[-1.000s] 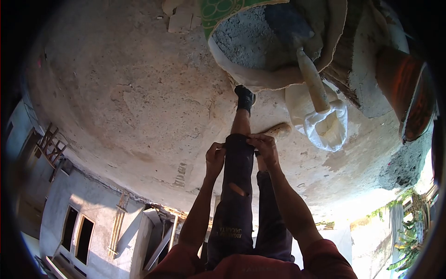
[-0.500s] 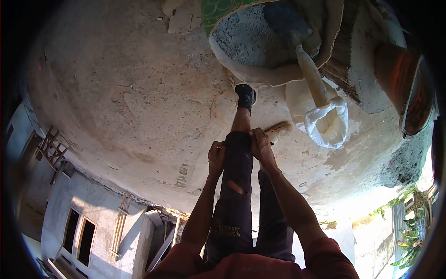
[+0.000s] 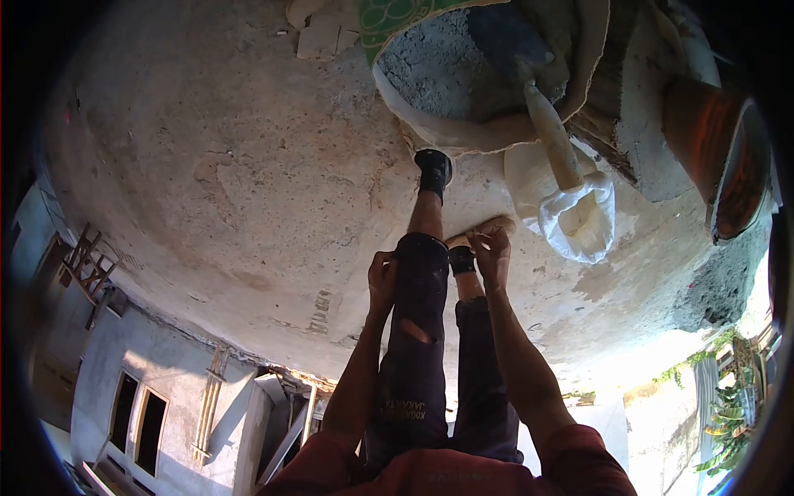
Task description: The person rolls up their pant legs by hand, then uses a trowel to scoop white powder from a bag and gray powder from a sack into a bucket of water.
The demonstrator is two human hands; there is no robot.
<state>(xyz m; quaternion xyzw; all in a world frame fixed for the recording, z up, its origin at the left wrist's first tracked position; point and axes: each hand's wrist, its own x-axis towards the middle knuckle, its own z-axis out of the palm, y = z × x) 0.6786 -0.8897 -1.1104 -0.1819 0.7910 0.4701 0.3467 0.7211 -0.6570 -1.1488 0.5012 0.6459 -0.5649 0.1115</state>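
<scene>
My left hand (image 3: 382, 277) is closed at the outer edge of the dark trouser leg (image 3: 420, 285), its fingers curled against the cloth just below the rolled hem. My right hand (image 3: 493, 248) is off the cloth, fingers loosely bent and apart, near the light brown shoe (image 3: 496, 225) of my other foot. Nothing shows in it. The stretched leg ends in a dark sock (image 3: 432, 169), the foot reaching the rim of a big torn sack (image 3: 463, 136). Inside the sack lies grey powder (image 3: 430, 70) with a shovel (image 3: 552, 136) across it.
An open white sack (image 3: 579, 219) stands under the shovel's handle. At right are a rusty curved container (image 3: 703, 140) and a grey heap (image 3: 711, 289). Broken pieces (image 3: 327, 40) lie at the top on the rough concrete floor (image 3: 248, 165). A wooden frame (image 3: 87, 260) is at left.
My right hand has let go of the trouser hem and moved right, toward the other foot. That foot's dark sock has come into sight. My left hand stays at the trouser leg.
</scene>
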